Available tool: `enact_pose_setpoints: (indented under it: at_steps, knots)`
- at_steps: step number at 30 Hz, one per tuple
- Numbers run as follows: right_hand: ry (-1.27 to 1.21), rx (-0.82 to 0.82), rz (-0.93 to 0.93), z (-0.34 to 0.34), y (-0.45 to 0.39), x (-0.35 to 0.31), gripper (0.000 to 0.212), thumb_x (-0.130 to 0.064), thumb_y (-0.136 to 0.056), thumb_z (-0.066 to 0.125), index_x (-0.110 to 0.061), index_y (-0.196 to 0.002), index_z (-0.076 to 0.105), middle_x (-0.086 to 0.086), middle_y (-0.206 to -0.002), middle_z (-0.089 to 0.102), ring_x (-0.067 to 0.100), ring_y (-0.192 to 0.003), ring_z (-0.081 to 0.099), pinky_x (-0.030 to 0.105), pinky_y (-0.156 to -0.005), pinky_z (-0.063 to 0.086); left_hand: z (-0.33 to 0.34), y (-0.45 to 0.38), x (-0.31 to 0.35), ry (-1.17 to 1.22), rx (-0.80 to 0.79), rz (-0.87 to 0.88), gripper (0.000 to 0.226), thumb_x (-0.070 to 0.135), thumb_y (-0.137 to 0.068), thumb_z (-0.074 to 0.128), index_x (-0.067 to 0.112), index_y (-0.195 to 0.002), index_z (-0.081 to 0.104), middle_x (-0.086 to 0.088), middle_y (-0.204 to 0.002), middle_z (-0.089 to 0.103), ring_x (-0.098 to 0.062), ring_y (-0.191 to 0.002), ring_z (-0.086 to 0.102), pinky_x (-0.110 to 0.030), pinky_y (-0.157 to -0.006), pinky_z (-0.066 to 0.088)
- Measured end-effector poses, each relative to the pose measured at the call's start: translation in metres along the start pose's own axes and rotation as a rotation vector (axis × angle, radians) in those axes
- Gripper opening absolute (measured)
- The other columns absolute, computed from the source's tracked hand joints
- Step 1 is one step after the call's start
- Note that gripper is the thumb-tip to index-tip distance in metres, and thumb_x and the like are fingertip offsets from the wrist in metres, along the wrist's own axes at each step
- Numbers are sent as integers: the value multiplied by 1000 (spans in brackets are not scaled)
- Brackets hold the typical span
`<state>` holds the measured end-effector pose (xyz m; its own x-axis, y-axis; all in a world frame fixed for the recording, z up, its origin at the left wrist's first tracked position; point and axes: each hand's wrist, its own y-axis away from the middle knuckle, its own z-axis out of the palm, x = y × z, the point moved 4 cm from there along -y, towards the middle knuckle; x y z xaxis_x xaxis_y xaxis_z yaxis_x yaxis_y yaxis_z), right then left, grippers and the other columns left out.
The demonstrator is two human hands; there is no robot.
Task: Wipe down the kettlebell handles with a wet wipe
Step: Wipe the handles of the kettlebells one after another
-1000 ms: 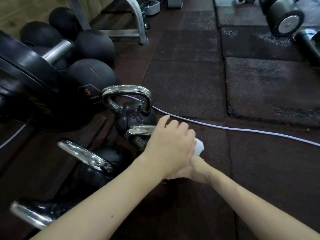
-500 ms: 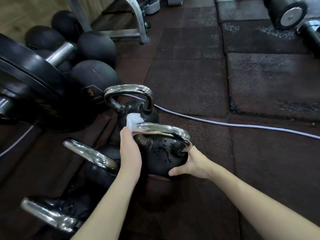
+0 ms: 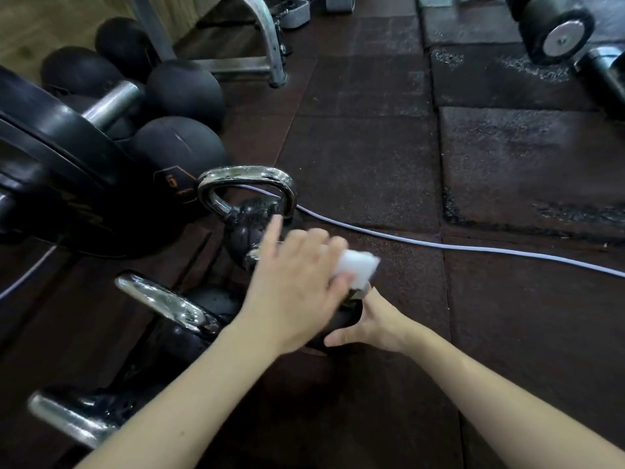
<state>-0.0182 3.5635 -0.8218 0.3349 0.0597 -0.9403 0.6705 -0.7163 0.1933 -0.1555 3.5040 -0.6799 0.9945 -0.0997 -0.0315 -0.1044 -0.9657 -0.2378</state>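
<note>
Several black kettlebells with chrome handles stand in a row on the dark rubber floor. My left hand (image 3: 297, 292) lies over the handle of the second kettlebell (image 3: 345, 321) and presses a white wet wipe (image 3: 358, 267) against the handle's right end; the hand is blurred. Most of that kettlebell is hidden under it. My right hand (image 3: 370, 324) grips the right side of its black body. Behind it stands another kettlebell (image 3: 247, 198) with its handle loop fully visible. Two more chrome handles, the nearer handle (image 3: 169, 304) and the lowest handle (image 3: 67, 418), sit at the lower left.
Black weight plates on a bar (image 3: 50, 143) and round medicine balls (image 3: 182, 89) crowd the left side. A white cable (image 3: 473, 247) runs across the floor mats to the right. A metal frame leg (image 3: 270, 38) stands at the back, a dumbbell (image 3: 558, 32) at the top right.
My left hand has swept the wipe from the handle's left end over to its right end. The right hand has kept its hold on the kettlebell's body.
</note>
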Motion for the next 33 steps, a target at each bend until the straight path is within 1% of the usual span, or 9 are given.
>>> enact_pose_setpoints:
  at_steps: [6,9,13,15,20,23,25,28,33]
  knots:
    - [-89,-20,19,-4,0,13,111,-13,-60,100,-33,-146,32,-30,-132,40,-36,-112,37,-7,-87,36,5,22,-62,807,51,-773,35,36,-109,28,20,-96,56,1,-102,57,-20,-105,51,-43,-100,40]
    - [-83,-16,17,-1,-1,12,112,-16,-57,101,-38,-143,33,-23,-140,43,-28,-120,41,-1,-96,39,-10,1,-35,399,104,-521,35,28,-101,32,15,-80,57,-8,-88,57,-36,-89,54,-51,-88,45]
    - [-38,-58,36,3,-4,8,112,-49,-58,96,-24,-147,32,-22,-136,47,-20,-127,43,1,-97,38,2,-10,36,-22,-63,-25,34,37,-99,38,18,-108,64,-5,-102,61,-31,-99,56,-55,-118,31]
    - [18,-57,23,3,-3,8,96,-39,-69,93,-22,-147,39,-23,-127,53,-7,-131,48,5,-96,42,2,-9,41,-23,-49,24,35,41,-100,42,17,-113,64,-4,-104,60,-29,-99,56,-54,-120,31]
    - [-32,2,25,-1,-2,12,114,-30,-54,102,-41,-145,34,-29,-140,42,-23,-125,39,10,-102,40,-8,0,-37,298,3,-429,46,60,-97,36,22,-92,61,-1,-91,60,-32,-91,57,-47,-94,45]
    - [-38,-34,32,-2,-1,11,115,-31,-56,102,-43,-147,33,-27,-143,41,-14,-132,40,21,-111,39,6,17,-68,719,0,-801,56,70,-93,28,25,-97,61,5,-99,64,-29,-106,57,-51,-99,45]
    - [-14,-21,25,-1,0,7,118,-29,-55,103,-42,-148,32,-25,-146,42,-8,-136,40,28,-116,38,4,15,-61,651,70,-736,53,61,-97,29,20,-95,62,0,-98,65,-31,-104,57,-51,-98,44]
    - [43,9,-21,-1,1,5,119,-33,-53,104,-35,-150,34,-16,-150,45,2,-141,42,39,-120,37,-6,2,-10,243,98,-350,36,40,-101,38,17,-99,65,-1,-99,63,-29,-102,57,-54,-108,38]
    - [60,-25,-41,0,-1,-5,111,-42,-64,96,-30,-152,30,-21,-146,47,1,-140,43,33,-113,45,1,1,37,0,-19,0,42,44,-101,41,16,-127,59,-2,-116,59,-29,-116,55,-57,-123,23]
